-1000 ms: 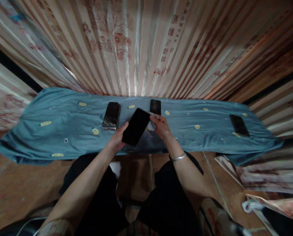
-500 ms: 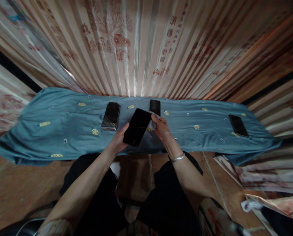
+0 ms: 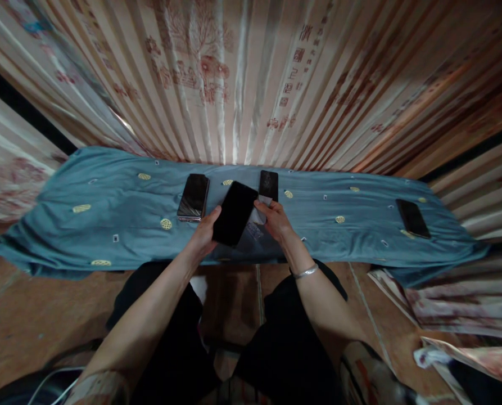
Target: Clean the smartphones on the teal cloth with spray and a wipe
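Note:
My left hand (image 3: 206, 232) is closed on the lower left edge of a large black smartphone (image 3: 235, 215), its dark screen tilted up toward me above the bench. At the phone's upper right corner, my right hand (image 3: 276, 218) pinches a pale grey cloth (image 3: 259, 214) between thumb and fingers. Whether that hand also grips the phone is hard to see. Behind it lies another black phone (image 3: 269, 184), partly covered by the hand and cloth. A small stack of phones (image 3: 193, 197) rests left of the held one. Something small and clear-looking (image 3: 254, 229) lies below the cloth.
A blue patterned sheet (image 3: 136, 214) covers the long, low bench before my knees. Far to the right on it lies one more dark phone (image 3: 413, 218). Pleated curtains (image 3: 234, 84) hang right behind the bench. A white cable (image 3: 52, 382) curves at the lower left.
The held phone has turned slightly, and its screen looks plain black. The cloth has shifted a little at its upper right corner, more of it showing above my fingers. The view has shifted slightly.

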A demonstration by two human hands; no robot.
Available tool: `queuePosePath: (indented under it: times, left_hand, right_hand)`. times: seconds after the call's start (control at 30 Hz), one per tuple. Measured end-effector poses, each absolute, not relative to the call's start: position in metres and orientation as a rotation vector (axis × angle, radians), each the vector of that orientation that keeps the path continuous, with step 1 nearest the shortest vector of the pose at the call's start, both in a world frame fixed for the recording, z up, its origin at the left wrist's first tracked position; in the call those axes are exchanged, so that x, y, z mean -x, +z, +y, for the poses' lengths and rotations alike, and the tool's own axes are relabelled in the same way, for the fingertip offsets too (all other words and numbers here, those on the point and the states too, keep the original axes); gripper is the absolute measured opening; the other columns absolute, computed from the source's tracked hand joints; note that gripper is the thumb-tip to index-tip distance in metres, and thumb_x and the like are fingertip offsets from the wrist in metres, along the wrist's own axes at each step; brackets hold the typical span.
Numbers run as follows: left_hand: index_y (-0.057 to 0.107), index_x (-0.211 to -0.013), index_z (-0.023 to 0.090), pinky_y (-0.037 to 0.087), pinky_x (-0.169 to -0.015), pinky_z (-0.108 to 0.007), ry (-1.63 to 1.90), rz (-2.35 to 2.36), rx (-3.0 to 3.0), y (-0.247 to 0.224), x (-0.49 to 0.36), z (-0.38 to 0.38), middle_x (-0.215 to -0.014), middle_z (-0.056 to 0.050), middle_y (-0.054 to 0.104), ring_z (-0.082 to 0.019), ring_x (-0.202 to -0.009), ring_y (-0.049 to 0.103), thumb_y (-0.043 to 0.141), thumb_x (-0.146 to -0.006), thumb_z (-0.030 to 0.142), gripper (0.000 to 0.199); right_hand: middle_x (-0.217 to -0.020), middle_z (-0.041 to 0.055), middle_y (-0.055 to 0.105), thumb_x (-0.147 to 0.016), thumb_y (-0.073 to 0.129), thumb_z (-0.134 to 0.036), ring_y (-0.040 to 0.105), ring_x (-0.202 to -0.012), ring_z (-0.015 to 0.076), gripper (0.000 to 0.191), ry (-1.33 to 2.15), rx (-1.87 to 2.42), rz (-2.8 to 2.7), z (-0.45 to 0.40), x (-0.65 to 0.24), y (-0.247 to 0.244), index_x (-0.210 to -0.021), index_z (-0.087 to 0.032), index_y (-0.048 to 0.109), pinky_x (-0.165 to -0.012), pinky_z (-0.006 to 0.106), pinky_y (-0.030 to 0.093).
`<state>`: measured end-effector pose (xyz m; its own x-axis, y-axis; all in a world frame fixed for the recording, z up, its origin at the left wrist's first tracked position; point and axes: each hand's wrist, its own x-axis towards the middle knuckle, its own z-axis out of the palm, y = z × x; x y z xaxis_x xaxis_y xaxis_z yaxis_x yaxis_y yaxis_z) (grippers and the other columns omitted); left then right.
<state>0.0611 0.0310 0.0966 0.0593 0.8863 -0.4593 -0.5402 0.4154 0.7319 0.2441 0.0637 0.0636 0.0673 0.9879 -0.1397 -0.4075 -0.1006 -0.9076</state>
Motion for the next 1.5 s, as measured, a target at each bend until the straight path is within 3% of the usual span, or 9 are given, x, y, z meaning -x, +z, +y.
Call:
queuePosePath:
  times: [0.23, 0.4, 0.67, 0.87, 1.07, 1.3, 1.5]
  left_hand:
    - [0.080, -0.091, 0.013, 0.062, -0.084, -0.030, 1.106, 1.008, -0.464, 0.089, -0.057, 0.033, -0.087, -0.007, 0.083, -0.019, -0.077, 0.077, 0.069, -0.098, 0.030, 0.021]
    - [0.080, -0.097, 0.011, 0.061, -0.086, -0.030, 1.093, 0.964, -0.431, 0.081, -0.055, 0.036, -0.089, -0.008, 0.083, -0.019, -0.076, 0.076, 0.065, -0.101, 0.029, 0.024]
    - [0.082, -0.101, 0.010, 0.064, -0.088, -0.037, 1.006, 0.953, -0.456, 0.080, -0.057, 0.032, -0.095, -0.012, 0.085, -0.027, -0.087, 0.081, 0.066, -0.100, 0.034, 0.029]
    - [0.082, -0.099, 0.010, 0.065, -0.079, -0.031, 0.990, 0.997, -0.450, 0.080, -0.051, 0.034, -0.087, -0.009, 0.084, -0.021, -0.074, 0.078, 0.065, -0.101, 0.031, 0.027]
    - [0.082, -0.100, 0.009, 0.065, -0.083, -0.033, 0.972, 0.988, -0.429, 0.079, -0.046, 0.035, -0.093, -0.011, 0.085, -0.022, -0.077, 0.080, 0.070, -0.099, 0.031, 0.025]
    - [0.082, -0.106, 0.007, 0.064, -0.092, -0.032, 0.939, 1.003, -0.407, 0.088, -0.052, 0.031, -0.100, -0.013, 0.085, -0.023, -0.088, 0.081, 0.061, -0.104, 0.028, 0.030]
    - [0.083, -0.097, 0.009, 0.065, -0.085, -0.032, 0.910, 1.028, -0.446, 0.090, -0.051, 0.029, -0.096, -0.013, 0.085, -0.023, -0.080, 0.081, 0.063, -0.103, 0.029, 0.029]
  right_hand:
    - [-0.066, -0.0042, 0.073, -0.057, 0.097, -0.046, 0.062, -0.060, 0.0134, 0.036, 1.376, 1.034, -0.823, 0.061, -0.246, 0.064, -0.068, -0.024, 0.072, -0.060, 0.027, 0.049]
    - [-0.068, -0.0053, 0.074, -0.057, 0.096, -0.049, 0.064, -0.062, 0.0138, 0.037, 1.336, 1.001, -0.816, 0.062, -0.243, 0.060, -0.074, -0.025, 0.074, -0.064, 0.028, 0.052]
    - [-0.079, -0.0019, 0.078, -0.063, 0.087, -0.051, 0.071, -0.079, 0.0194, 0.034, 1.207, 1.027, -0.826, 0.064, -0.246, 0.059, -0.084, -0.026, 0.076, -0.078, 0.033, 0.056]
    - [-0.078, -0.0013, 0.079, -0.062, 0.086, -0.046, 0.071, -0.075, 0.0194, 0.037, 1.269, 1.064, -0.958, 0.064, -0.259, 0.067, -0.091, -0.025, 0.081, -0.074, 0.032, 0.055]
    - [-0.090, 0.0007, 0.083, -0.066, 0.084, -0.045, 0.073, -0.085, 0.0213, 0.039, 1.308, 1.052, -1.048, 0.061, -0.268, 0.068, -0.098, -0.024, 0.082, -0.082, 0.034, 0.058]
    - [-0.080, -0.0017, 0.075, -0.076, 0.071, -0.038, 0.066, -0.074, 0.0184, 0.041, 1.146, 1.176, -1.176, 0.061, -0.273, 0.059, -0.114, -0.023, 0.080, -0.071, 0.032, 0.053]
    - [-0.082, -0.0013, 0.077, -0.073, 0.066, -0.033, 0.068, -0.086, 0.0216, 0.030, 1.021, 1.200, -1.215, 0.060, -0.272, 0.063, -0.097, -0.025, 0.083, -0.084, 0.035, 0.054]
